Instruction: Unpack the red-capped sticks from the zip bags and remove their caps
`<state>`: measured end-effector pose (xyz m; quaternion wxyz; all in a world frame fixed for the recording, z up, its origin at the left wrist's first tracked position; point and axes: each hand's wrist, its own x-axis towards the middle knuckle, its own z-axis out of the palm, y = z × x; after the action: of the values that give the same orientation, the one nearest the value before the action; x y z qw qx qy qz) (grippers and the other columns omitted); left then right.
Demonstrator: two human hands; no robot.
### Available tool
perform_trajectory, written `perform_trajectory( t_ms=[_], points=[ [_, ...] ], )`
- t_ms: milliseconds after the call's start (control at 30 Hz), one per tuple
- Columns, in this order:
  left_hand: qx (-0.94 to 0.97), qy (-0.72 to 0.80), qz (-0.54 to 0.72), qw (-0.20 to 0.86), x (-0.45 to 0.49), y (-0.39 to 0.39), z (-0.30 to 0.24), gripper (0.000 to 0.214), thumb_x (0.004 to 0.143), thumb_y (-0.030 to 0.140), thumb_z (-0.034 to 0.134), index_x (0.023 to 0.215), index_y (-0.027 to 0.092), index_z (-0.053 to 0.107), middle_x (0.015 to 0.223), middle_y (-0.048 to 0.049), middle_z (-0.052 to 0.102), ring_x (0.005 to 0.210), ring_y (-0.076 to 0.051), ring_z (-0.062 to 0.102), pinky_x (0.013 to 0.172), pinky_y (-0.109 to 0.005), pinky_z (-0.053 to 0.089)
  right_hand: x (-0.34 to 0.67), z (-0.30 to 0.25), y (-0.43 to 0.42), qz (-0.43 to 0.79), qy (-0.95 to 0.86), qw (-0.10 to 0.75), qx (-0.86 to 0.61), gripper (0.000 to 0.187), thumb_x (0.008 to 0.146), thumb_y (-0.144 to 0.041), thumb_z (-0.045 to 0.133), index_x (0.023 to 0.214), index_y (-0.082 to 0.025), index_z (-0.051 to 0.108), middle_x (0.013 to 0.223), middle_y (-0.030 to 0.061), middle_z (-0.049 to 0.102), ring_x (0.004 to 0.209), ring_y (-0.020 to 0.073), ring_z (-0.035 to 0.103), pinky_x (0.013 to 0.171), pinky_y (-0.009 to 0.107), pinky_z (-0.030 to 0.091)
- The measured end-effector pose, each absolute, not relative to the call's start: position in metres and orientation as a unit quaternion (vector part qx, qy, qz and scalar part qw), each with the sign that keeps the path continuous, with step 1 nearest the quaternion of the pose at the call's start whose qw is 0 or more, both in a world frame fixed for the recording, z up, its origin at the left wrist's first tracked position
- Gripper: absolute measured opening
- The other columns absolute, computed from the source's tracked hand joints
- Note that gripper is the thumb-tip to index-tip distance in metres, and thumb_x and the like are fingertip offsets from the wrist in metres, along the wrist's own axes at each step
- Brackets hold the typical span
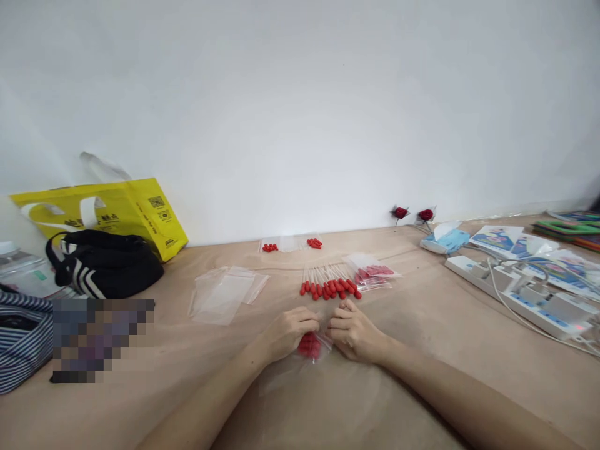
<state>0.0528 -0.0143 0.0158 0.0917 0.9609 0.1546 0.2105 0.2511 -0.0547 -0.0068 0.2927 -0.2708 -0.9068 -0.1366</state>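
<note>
At near centre, a clear plastic zip bag point(323, 350) of red oval pieces point(309, 346) is pinched by the left hand point(290, 330), seemingly for steadiness, the right hand point(355, 332) curled at its edge, grip impossible to tell, while red-tipped white sticks point(332, 287) are fanned beyond, apparently for easy reach.

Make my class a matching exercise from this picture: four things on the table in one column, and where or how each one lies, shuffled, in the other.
Things
1. yellow bag
2. red-tipped sticks
3. power strip
4. clear bag with red contents

Places and states
A. between the left hand and the right hand
B. at the right, with plugs in it
C. behind the black pouch
D. side by side, red ends toward the person

Pairs: 1-C, 2-D, 3-B, 4-A
</note>
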Motion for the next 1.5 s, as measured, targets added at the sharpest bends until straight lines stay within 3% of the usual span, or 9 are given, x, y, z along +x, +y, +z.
perform_trajectory(
  t_ms=[133, 267, 367, 533, 700, 933, 1133, 1267, 1500],
  points=[
    [0.938, 0.239, 0.213, 0.133, 0.040, -0.024, 0.021, 0.025, 0.086, 0.018, 0.037, 0.103, 0.020, 0.055, 0.111, -0.0060, 0.057, 0.104, -0.016, 0.050, 0.089, -0.031, 0.041, 0.263, -0.002, -0.058, -0.016, -0.904, 0.281, -0.321, 0.013, 0.075, -0.025, 0.050, 0.066, -0.017, 0.054, 0.068, 0.0022, 0.055, 0.070, 0.0144, 0.044, 0.069, 0.032, 0.031],
    [0.918, 0.319, 0.182, 0.148, 0.020, -0.048, 0.018, 0.043, 0.084, 0.029, 0.044, 0.126, 0.024, 0.036, 0.127, -0.0057, 0.046, 0.120, -0.020, 0.037, 0.101, -0.041, 0.030, 0.268, 0.005, -0.061, 0.146, -0.888, 0.316, -0.301, 0.014, 0.076, -0.018, 0.046, 0.074, -0.017, 0.059, 0.080, 0.0035, 0.060, 0.074, 0.0136, 0.050, 0.072, 0.030, 0.037],
    [0.912, 0.343, 0.162, 0.154, 0.006, -0.059, 0.014, 0.050, 0.082, 0.032, 0.046, 0.130, 0.026, 0.030, 0.134, -0.0058, 0.037, 0.124, -0.022, 0.031, 0.103, -0.046, 0.024, 0.261, 0.007, -0.060, 0.210, -0.862, 0.332, -0.320, 0.018, 0.077, -0.013, 0.044, 0.077, -0.018, 0.062, 0.071, 0.0018, 0.061, 0.068, 0.0119, 0.053, 0.070, 0.028, 0.040],
    [0.899, 0.347, 0.183, 0.195, 0.006, -0.055, 0.011, 0.045, 0.080, 0.026, 0.047, 0.124, 0.025, 0.038, 0.124, -0.0053, 0.050, 0.112, -0.020, 0.045, 0.097, -0.038, 0.036, 0.249, 0.000, -0.057, 0.282, -0.798, 0.336, -0.413, 0.007, 0.065, -0.011, 0.056, 0.066, -0.016, 0.061, 0.063, -0.0012, 0.059, 0.060, 0.0102, 0.051, 0.058, 0.022, 0.040],
    [0.876, 0.361, 0.237, 0.212, 0.016, -0.044, 0.011, 0.032, 0.077, 0.022, 0.050, 0.109, 0.020, 0.048, 0.105, -0.0057, 0.059, 0.096, -0.018, 0.054, 0.085, -0.032, 0.044, 0.249, -0.006, -0.057, 0.411, -0.730, 0.329, -0.436, 0.018, 0.064, -0.019, 0.063, 0.081, -0.014, 0.060, 0.063, -0.0024, 0.057, 0.054, 0.0076, 0.049, 0.051, 0.019, 0.039],
    [0.872, 0.364, 0.255, 0.206, 0.019, -0.040, 0.009, 0.028, 0.076, 0.024, 0.053, 0.103, 0.019, 0.052, 0.100, -0.0060, 0.059, 0.092, -0.018, 0.054, 0.082, -0.033, 0.043, 0.248, -0.006, -0.054, 0.394, -0.727, 0.314, -0.467, 0.053, 0.050, -0.030, 0.075, 0.099, -0.016, 0.059, 0.064, -0.0045, 0.055, 0.054, 0.0072, 0.046, 0.051, 0.019, 0.037],
    [0.875, 0.357, 0.247, 0.215, 0.015, -0.038, 0.007, 0.029, 0.077, 0.030, 0.054, 0.105, 0.021, 0.053, 0.100, -0.0053, 0.060, 0.093, -0.019, 0.053, 0.082, -0.033, 0.042, 0.243, -0.007, -0.051, 0.354, -0.767, 0.283, -0.454, 0.042, 0.051, -0.022, 0.072, 0.092, -0.020, 0.061, 0.060, -0.0078, 0.049, 0.052, 0.0052, 0.040, 0.047, 0.016, 0.031],
    [0.883, 0.345, 0.227, 0.225, 0.015, -0.038, 0.012, 0.031, 0.076, 0.028, 0.055, 0.106, 0.021, 0.053, 0.102, -0.0050, 0.060, 0.094, -0.018, 0.053, 0.082, -0.032, 0.042, 0.242, -0.009, -0.050, 0.374, -0.745, 0.310, -0.457, 0.048, 0.048, -0.019, 0.073, 0.093, -0.018, 0.057, 0.070, -0.0059, 0.051, 0.051, 0.0045, 0.040, 0.045, 0.016, 0.032],
    [0.879, 0.364, 0.224, 0.212, 0.016, -0.041, 0.015, 0.037, 0.076, 0.027, 0.054, 0.112, 0.021, 0.049, 0.105, -0.0069, 0.058, 0.099, -0.021, 0.050, 0.086, -0.037, 0.041, 0.243, -0.001, -0.056, 0.307, -0.764, 0.357, -0.441, 0.048, 0.046, -0.020, 0.073, 0.091, -0.017, 0.056, 0.085, 0.0002, 0.056, 0.072, 0.0123, 0.051, 0.062, 0.022, 0.041]
  ],
)
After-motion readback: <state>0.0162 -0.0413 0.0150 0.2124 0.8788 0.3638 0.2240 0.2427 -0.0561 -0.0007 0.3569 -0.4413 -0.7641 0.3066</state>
